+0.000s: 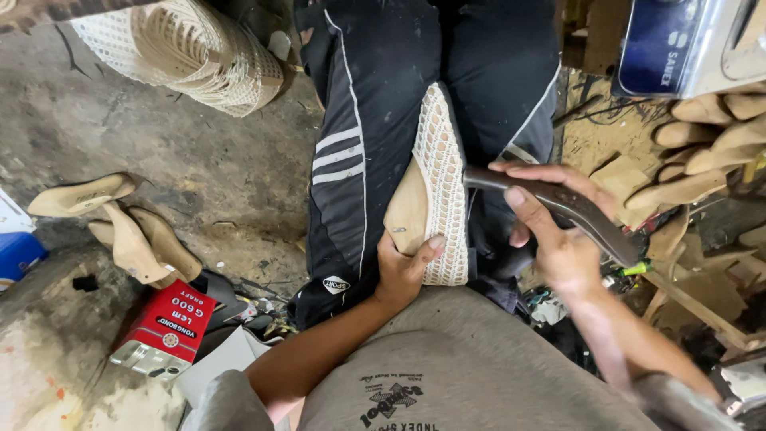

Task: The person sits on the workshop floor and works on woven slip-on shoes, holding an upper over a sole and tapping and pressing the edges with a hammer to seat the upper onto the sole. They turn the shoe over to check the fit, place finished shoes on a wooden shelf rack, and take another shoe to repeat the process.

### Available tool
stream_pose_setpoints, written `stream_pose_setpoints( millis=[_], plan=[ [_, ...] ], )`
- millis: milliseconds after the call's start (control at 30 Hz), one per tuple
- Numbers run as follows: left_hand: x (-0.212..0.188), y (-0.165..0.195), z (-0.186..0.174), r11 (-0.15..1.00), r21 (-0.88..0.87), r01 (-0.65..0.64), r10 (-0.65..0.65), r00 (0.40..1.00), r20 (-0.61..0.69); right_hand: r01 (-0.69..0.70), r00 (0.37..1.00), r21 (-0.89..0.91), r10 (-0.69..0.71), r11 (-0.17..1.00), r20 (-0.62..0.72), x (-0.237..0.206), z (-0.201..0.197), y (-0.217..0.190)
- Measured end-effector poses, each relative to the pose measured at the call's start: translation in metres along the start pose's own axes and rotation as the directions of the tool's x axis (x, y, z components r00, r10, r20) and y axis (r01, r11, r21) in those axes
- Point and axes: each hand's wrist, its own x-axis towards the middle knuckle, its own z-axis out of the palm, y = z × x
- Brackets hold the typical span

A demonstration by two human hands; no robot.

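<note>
My left hand (404,270) grips the heel end of a wooden shoe last (408,209) covered with a cream openwork mesh upper (441,172). The last rests on my lap, on dark trousers with white stripes (363,152). In my right hand (554,231) is the dark handle of a metal tool (570,209), whose head touches the right side of the mesh upper. Thumb and fingers of that hand wrap around the handle.
Bare wooden lasts (132,235) lie on the concrete floor at left beside a red glue can (169,329). More mesh-covered lasts (191,48) are stacked top left. A pile of wooden lasts (710,148) and scraps sits at right, below a blue-and-white appliance (686,44).
</note>
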Motion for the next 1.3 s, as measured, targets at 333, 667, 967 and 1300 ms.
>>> stream_pose_setpoints(
  millis=[333, 667, 967, 1300],
  plan=[
    [-0.001, -0.008, -0.004, 0.997, 0.083, 0.012, -0.011, 1.0, -0.013, 0.078, 0.982, -0.374, -0.006, 0.924, 0.191, 0.032, -0.017, -0.015],
    [0.009, -0.026, -0.017, 0.996, -0.087, -0.017, 0.021, 0.998, 0.052, -0.13, 0.958, 0.227, 0.064, 0.965, 0.279, 0.039, -0.036, 0.027],
    [0.011, 0.086, -0.013, 0.923, 0.014, -0.385, 0.313, 0.769, 0.558, -0.344, 0.899, 0.743, -0.026, 0.574, 0.436, -0.042, -0.051, 0.08],
    [0.102, 0.119, 0.044, 0.947, 0.166, -0.276, 0.122, 0.783, 0.609, -0.023, 0.992, 0.609, -0.057, 0.793, 0.112, -0.065, -0.011, 0.082]
  ],
)
